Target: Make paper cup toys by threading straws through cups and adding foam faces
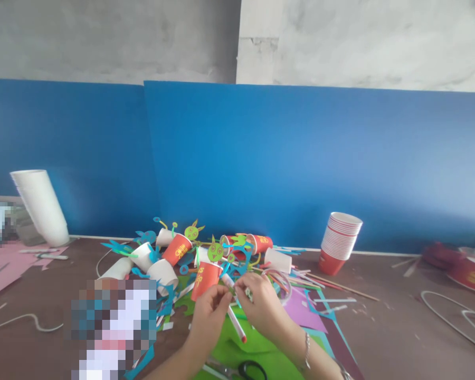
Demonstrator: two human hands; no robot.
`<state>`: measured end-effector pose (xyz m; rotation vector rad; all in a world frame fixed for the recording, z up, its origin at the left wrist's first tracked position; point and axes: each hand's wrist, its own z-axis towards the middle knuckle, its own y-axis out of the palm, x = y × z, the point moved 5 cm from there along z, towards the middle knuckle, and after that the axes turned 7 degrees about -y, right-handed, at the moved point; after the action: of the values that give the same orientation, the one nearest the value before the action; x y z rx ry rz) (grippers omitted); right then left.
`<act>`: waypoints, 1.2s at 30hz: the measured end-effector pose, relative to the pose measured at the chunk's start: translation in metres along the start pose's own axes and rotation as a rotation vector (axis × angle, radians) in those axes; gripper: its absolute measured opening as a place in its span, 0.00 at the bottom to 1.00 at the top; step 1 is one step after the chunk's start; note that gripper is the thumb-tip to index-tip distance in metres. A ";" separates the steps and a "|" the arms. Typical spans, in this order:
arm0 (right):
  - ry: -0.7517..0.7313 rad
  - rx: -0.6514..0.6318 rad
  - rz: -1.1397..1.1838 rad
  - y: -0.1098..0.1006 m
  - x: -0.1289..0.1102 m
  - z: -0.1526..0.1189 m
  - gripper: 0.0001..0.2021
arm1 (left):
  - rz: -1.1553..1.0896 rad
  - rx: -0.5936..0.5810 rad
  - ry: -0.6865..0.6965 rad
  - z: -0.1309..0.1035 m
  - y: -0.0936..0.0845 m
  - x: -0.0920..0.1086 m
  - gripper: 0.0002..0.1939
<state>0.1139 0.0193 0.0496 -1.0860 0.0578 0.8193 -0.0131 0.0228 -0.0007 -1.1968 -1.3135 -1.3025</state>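
My left hand (212,311) and my right hand (257,300) are close together above a green sheet (241,338), fingertips pinched. What they hold between them is too small to make out. Just behind my left hand, a red paper cup (206,279) stands tilted, with a green cut-out face (215,252) at its rim. Below and between my hands lies a white marker (236,324) with a red end. Black-handled scissors (252,370) rest on the green sheet near the bottom edge.
Decorated cups (162,275) and paper scraps crowd the table behind my hands. A white cup stack (41,208) leans at the left; a red and white stack (340,240) stands right. Purple paper (306,311) and thin sticks (342,286) lie right of my hands. Blue panels rise behind.
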 end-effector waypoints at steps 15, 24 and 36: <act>-0.105 -0.026 -0.055 -0.013 0.000 0.004 0.11 | -0.349 -0.120 -0.271 0.002 0.005 -0.015 0.22; 0.179 -0.049 0.351 -0.006 0.018 0.006 0.05 | -0.281 -0.095 -0.166 0.001 0.003 -0.006 0.25; 0.268 -0.141 0.483 -0.002 0.018 0.002 0.06 | -0.157 -0.167 -0.091 0.004 0.001 -0.001 0.20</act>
<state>0.1273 0.0307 0.0442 -1.3337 0.5100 1.1142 -0.0117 0.0268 -0.0020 -1.3017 -1.4094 -1.5095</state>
